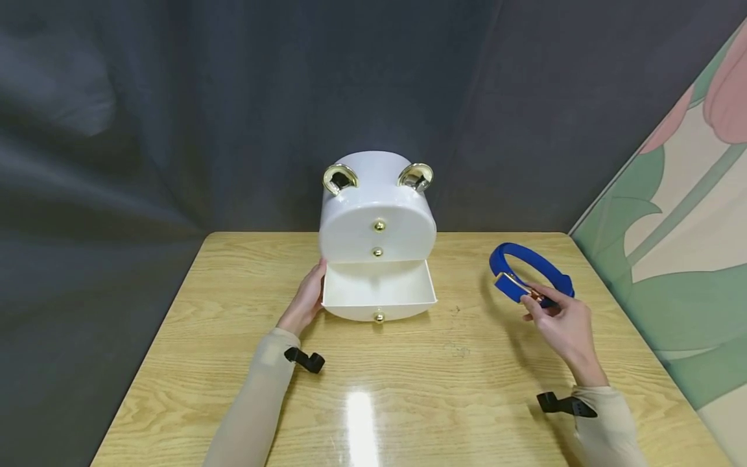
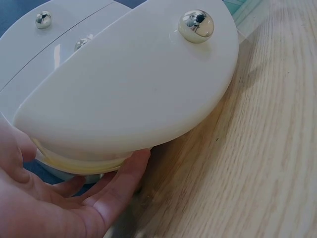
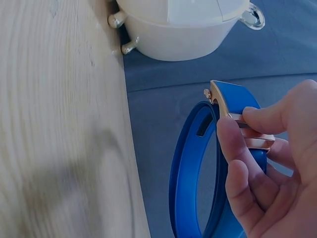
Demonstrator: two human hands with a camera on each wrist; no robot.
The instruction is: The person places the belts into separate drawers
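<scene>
A white drawer box (image 1: pixel 376 194) with two gold ear-shaped rings stands at the back of the table, its lowest drawer (image 1: pixel 378 311) pulled out, nothing visible inside. Against the box's left side rests my left hand (image 1: pixel 306 295); in the left wrist view its fingers (image 2: pixel 124 181) touch the side near the drawer (image 2: pixel 133 84), and the fingertips behind are partly hidden. To the right, my right hand (image 1: pixel 563 324) holds a coiled blue belt (image 1: pixel 533 256) above the table. In the right wrist view, thumb and fingers pinch the belt by its gold-coloured buckle (image 3: pixel 257 143).
The wooden table (image 1: pixel 443 389) reaches back to a dark curtain (image 1: pixel 262 97). A panel with a flower pattern (image 1: pixel 688 259) slants along the right edge. Gold knobs (image 1: pixel 379 226) stick out from the drawer fronts. Both wrists wear a black strap with a small camera (image 1: pixel 315 363).
</scene>
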